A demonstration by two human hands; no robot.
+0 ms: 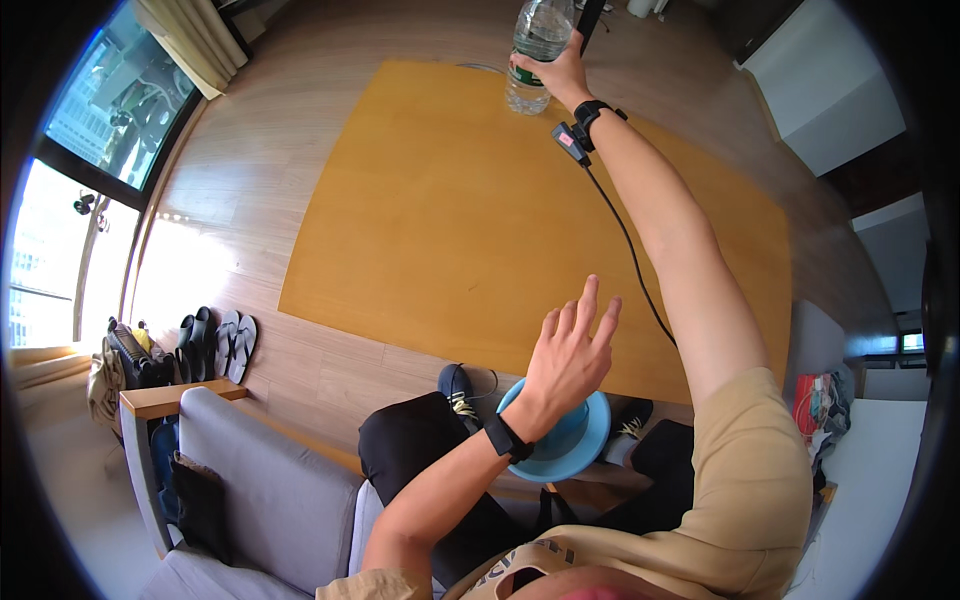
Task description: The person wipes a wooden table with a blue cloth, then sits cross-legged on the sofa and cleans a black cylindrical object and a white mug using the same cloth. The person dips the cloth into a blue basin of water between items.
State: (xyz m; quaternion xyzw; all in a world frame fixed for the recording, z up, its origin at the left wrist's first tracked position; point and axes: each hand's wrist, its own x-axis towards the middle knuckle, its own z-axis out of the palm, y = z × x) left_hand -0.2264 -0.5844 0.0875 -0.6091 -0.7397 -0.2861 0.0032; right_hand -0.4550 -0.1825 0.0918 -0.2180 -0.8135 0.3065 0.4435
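My right hand point(562, 76) reaches out to the far edge of the table, its fingers wrapped round a large clear plastic water bottle point(541, 36) with a green label. The bottle stands upright there, or just above the wood; I cannot tell which. Nearer to me, my left hand point(568, 362) hangs over the table's near edge, fingers spread and nothing in it. Partly hidden under that hand is a light blue basin point(597, 432) between my legs. Both wrists wear black bands, and a dark plug-like device point(570, 143) on a cable hangs by the right one.
The wooden table point(430, 210) fills the middle. To the left stands a grey sofa point(275, 480) with a wooden armrest point(185, 397). Slippers point(238, 340) and a bag point(135, 350) lie by the window. A black cable point(630, 240) runs along my right arm.
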